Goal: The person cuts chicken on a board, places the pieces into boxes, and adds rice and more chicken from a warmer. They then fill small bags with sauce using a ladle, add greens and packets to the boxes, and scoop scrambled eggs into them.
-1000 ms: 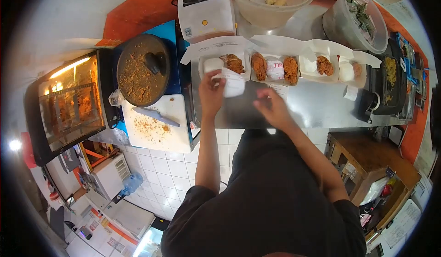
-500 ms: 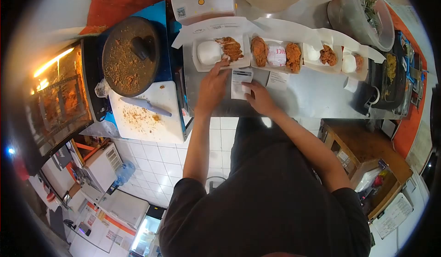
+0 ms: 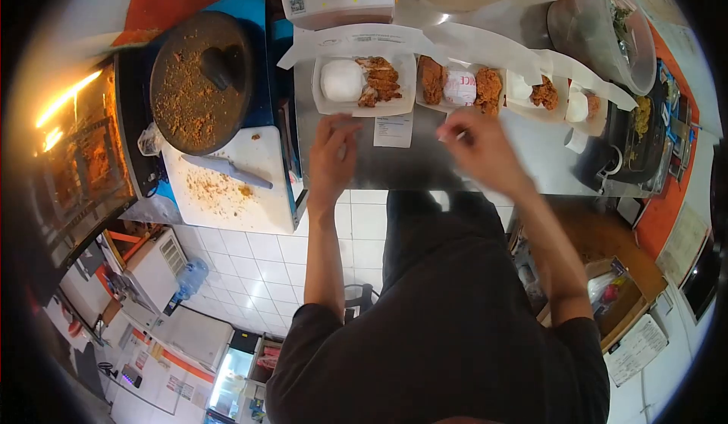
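Note:
My left hand (image 3: 332,155) holds nothing, its fingers loosely bent and apart at the front edge of the leftmost open box (image 3: 364,108). That box holds a white rice mound (image 3: 342,81) and sliced fried chicken (image 3: 379,81). A printed slip (image 3: 393,131) lies against the box's front. To the right, my right hand (image 3: 481,150) is blurred, fingers pinched together, with a small pale bit at the tips that I cannot make out. Behind it, a second box holds a wrapped rice pack (image 3: 459,88) between fried chicken pieces (image 3: 433,81).
Two more food boxes continue rightward, near a tub of greens (image 3: 607,37) and a black tray (image 3: 633,147). At left are a knife (image 3: 227,171) on a white cutting board (image 3: 265,197), a round crumb-covered board (image 3: 171,98) and a glowing glass-fronted cabinet (image 3: 76,159).
My left hand has drawn back from the leftmost box's food. My right hand has left the printed slip and moved right. The second slip no longer shows. The camera view has shifted slightly.

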`<act>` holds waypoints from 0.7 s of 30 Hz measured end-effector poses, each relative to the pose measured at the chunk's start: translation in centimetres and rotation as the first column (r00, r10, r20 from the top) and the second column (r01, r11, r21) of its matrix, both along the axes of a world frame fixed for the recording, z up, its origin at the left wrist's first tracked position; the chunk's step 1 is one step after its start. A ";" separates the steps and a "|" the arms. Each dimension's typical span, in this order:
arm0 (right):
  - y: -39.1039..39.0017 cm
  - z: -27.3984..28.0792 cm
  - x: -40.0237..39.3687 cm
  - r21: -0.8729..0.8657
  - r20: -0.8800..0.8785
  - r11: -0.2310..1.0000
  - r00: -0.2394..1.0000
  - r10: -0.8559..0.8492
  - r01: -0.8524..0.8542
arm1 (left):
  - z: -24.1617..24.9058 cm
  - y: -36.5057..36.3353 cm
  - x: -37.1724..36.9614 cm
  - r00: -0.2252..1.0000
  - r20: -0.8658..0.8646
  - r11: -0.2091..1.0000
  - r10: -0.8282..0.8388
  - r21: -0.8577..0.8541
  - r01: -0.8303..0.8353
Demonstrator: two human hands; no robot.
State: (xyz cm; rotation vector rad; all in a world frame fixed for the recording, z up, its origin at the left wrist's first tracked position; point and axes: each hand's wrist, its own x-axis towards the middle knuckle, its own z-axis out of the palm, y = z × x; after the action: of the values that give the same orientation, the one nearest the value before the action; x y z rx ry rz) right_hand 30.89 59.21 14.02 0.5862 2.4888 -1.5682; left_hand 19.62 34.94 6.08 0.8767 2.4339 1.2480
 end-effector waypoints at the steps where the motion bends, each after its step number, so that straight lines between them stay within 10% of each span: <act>1: 2.4 1.6 -0.3 -0.121 -0.013 0.990 0.997 -0.080 0.078 | -0.3 -0.8 0.3 0.996 0.020 0.997 0.082 -0.011 -0.082; 8: 23.8 10.1 -7.9 0.475 -0.378 0.844 0.924 -0.061 0.250 | -3.1 -5.4 4.9 0.959 0.100 0.964 0.263 -0.065 -0.258; 12: 43.6 6.6 -4.1 0.810 -0.196 0.513 0.955 -0.220 0.285 | -2.0 -6.2 7.4 0.855 0.293 0.903 0.429 -0.144 -0.404; 15: 45.8 2.6 -2.3 0.771 0.097 0.620 0.936 -0.339 0.145 | -1.7 -7.0 8.6 0.870 0.260 0.906 0.420 -0.169 -0.387; 17: 42.2 1.5 -1.5 0.944 0.223 0.234 0.973 0.058 -0.231 | -1.0 -7.0 9.1 0.870 0.288 0.911 0.401 -0.229 -0.344; 19: 46.3 -6.9 0.3 0.789 -0.015 0.614 0.999 0.031 -0.007 | -0.1 -6.1 9.3 0.879 0.277 0.913 0.388 -0.245 -0.326; 21: 45.6 -4.3 -0.6 0.817 0.136 0.572 0.989 -0.064 -0.075 | 0.9 -5.1 9.2 0.875 0.283 0.907 0.394 -0.275 -0.319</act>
State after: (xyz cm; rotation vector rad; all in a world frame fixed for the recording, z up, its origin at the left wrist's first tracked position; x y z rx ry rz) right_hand 30.33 104.80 9.72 0.7419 2.9716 -0.1929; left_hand 28.86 29.84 6.97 0.1325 2.4525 1.0956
